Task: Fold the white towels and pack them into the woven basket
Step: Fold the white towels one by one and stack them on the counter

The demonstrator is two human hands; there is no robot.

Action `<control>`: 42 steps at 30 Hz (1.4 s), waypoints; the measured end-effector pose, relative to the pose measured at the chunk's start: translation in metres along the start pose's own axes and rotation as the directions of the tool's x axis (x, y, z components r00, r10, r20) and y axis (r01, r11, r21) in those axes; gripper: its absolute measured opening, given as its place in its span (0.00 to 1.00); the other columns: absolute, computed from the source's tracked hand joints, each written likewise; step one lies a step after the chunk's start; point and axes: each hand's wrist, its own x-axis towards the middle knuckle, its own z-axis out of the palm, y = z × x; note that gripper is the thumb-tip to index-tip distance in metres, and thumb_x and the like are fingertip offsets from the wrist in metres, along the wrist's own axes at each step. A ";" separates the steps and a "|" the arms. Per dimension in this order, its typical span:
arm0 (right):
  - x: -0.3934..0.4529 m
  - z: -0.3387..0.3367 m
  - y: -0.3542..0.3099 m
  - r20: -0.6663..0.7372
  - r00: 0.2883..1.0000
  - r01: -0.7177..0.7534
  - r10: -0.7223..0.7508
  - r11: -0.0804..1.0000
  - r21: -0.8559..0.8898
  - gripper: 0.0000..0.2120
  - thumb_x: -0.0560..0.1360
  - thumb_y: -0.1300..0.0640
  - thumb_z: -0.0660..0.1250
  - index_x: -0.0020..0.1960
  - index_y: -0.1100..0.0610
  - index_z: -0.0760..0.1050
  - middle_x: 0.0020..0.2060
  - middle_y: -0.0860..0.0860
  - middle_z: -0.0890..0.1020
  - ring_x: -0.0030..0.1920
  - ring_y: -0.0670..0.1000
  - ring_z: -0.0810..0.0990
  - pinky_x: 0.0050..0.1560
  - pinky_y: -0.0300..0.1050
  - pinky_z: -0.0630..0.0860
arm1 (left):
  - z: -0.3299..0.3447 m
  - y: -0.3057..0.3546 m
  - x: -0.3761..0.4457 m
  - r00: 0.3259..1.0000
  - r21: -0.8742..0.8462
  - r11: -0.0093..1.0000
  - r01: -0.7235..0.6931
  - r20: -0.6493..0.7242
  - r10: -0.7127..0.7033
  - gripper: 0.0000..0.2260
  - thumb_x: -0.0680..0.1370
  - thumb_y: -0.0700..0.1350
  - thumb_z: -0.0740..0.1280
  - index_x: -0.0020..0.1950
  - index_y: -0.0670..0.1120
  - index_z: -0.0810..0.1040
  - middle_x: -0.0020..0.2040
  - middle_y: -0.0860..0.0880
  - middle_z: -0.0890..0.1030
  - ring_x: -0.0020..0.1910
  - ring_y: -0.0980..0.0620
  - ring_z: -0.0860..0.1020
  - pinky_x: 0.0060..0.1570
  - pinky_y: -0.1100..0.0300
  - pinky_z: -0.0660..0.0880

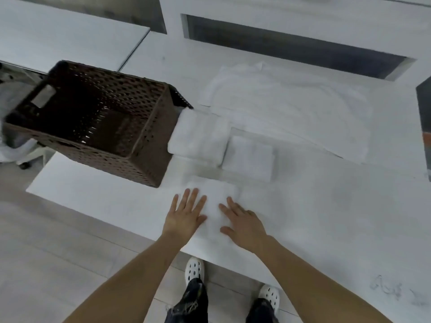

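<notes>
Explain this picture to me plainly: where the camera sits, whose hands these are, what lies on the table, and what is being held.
The camera sits on a person's head, looking down. The left hand and right hand press flat on a small folded white towel at the white table's near edge; nothing is gripped. Behind it lie a thicker folded white towel, a flat folded white towel and a spread, unfolded white cloth. The dark brown woven basket on the left looks empty.
</notes>
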 end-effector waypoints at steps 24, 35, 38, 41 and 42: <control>0.031 -0.025 -0.078 -0.139 0.980 -0.133 0.142 0.989 0.072 0.28 0.85 0.44 0.56 0.83 0.46 0.53 0.84 0.49 0.47 0.82 0.52 0.53 0.77 0.53 0.60 | -0.026 -0.057 0.004 0.998 -0.136 0.989 -0.055 -0.006 0.055 0.29 0.84 0.56 0.41 0.83 0.44 0.46 0.83 0.41 0.44 0.82 0.44 0.41 0.79 0.49 0.40; -0.070 -0.082 0.044 -0.417 0.775 -0.418 0.475 0.880 0.226 0.24 0.83 0.48 0.61 0.77 0.51 0.68 0.78 0.52 0.67 0.76 0.55 0.68 0.71 0.55 0.68 | -0.096 0.065 0.063 0.968 -0.142 0.960 -0.240 -0.104 0.227 0.28 0.85 0.56 0.43 0.83 0.47 0.52 0.83 0.43 0.52 0.82 0.43 0.46 0.79 0.47 0.43; -0.092 -0.099 0.097 -0.437 0.728 -0.464 0.528 0.849 0.254 0.23 0.83 0.48 0.62 0.77 0.51 0.68 0.78 0.52 0.68 0.75 0.54 0.69 0.70 0.55 0.69 | -0.113 0.117 0.095 0.953 -0.143 0.946 -0.292 -0.131 0.274 0.26 0.86 0.55 0.47 0.83 0.47 0.53 0.83 0.44 0.53 0.82 0.43 0.47 0.80 0.46 0.45; -0.110 -0.120 0.152 -0.440 0.704 -0.495 0.558 0.829 0.261 0.23 0.82 0.49 0.64 0.76 0.52 0.70 0.76 0.53 0.70 0.74 0.56 0.71 0.69 0.57 0.70 | -0.128 0.173 0.124 0.942 -0.160 0.934 -0.319 -0.167 0.293 0.25 0.86 0.54 0.51 0.81 0.46 0.59 0.81 0.44 0.60 0.82 0.42 0.53 0.79 0.45 0.50; -0.115 -0.126 0.171 -0.436 0.700 -0.502 0.566 0.824 0.264 0.23 0.82 0.50 0.64 0.76 0.52 0.70 0.76 0.53 0.70 0.74 0.56 0.71 0.69 0.57 0.71 | -0.131 0.191 0.132 0.942 -0.165 0.933 -0.319 -0.162 0.294 0.24 0.86 0.54 0.52 0.81 0.46 0.61 0.80 0.44 0.63 0.81 0.41 0.56 0.79 0.44 0.53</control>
